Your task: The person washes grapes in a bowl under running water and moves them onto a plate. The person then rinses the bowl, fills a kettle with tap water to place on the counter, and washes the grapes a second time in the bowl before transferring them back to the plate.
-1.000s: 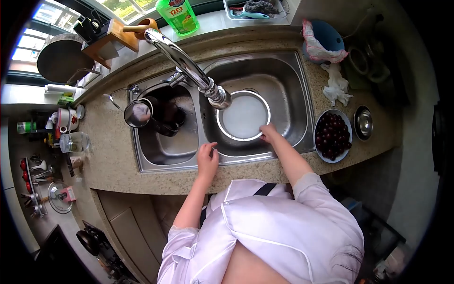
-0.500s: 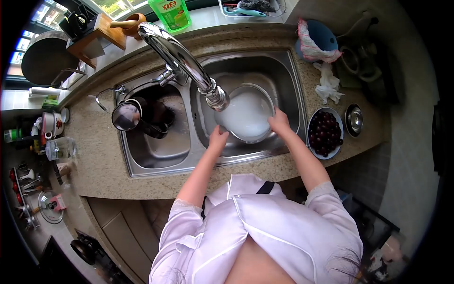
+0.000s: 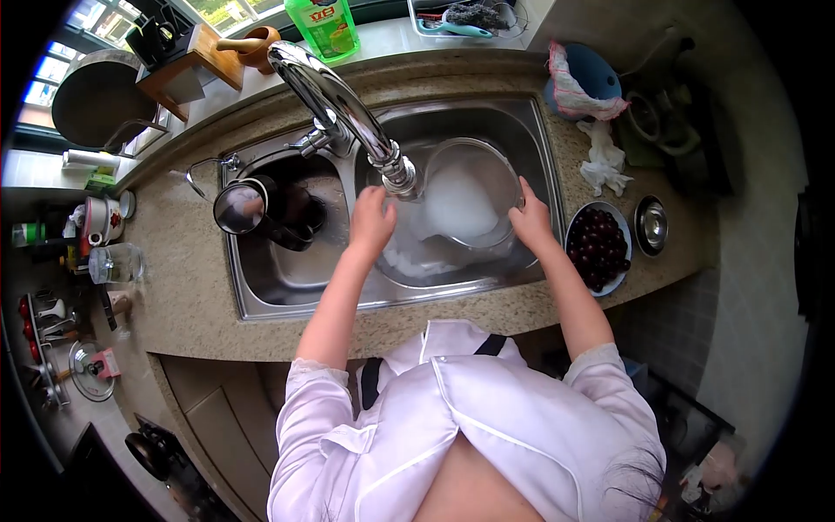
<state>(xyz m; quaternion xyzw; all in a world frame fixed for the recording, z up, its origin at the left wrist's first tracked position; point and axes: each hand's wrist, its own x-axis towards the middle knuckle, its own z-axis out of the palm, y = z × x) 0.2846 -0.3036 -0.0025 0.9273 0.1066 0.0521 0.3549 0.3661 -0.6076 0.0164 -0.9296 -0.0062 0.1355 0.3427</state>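
Speckled beige stone counter (image 3: 187, 287) curves around the hands, with a double-bowl metal sink (image 3: 335, 304) let into it and a window (image 3: 239, 10) beyond its far side. The right hand (image 3: 531, 217) is closed on the near right part of the rim of a round basin (image 3: 493, 161), thumb and fingers gripping the edge. The basin lies to the left of that grip, tilted within the larger sink bowl, with cloudy, whitish water in it; pale water also spreads over the sink floor on its near side.

Across the basin from the grip, the left hand (image 3: 372, 222) is partly open, its fingers loosely bent and the thumb apart from them, with nothing seen in it. It is just beside the end of the chrome faucet (image 3: 399, 172); whether it touches the metal cannot be told. Farther left of it, dark cookware (image 3: 296, 216) sits in the smaller sink bowl.

Just right of the gripping hand, on the counter, are a bowl (image 3: 625, 277) of dark red round fruit (image 3: 600, 244) and a small metal bowl (image 3: 651, 224). Beyond them are a crumpled white sheet (image 3: 603, 161) and a blue container (image 3: 594, 71) with a pink-edged liner. On the ledge past the faucet, a green bottle (image 3: 323, 28) rests near a wooden mortar (image 3: 254, 54).
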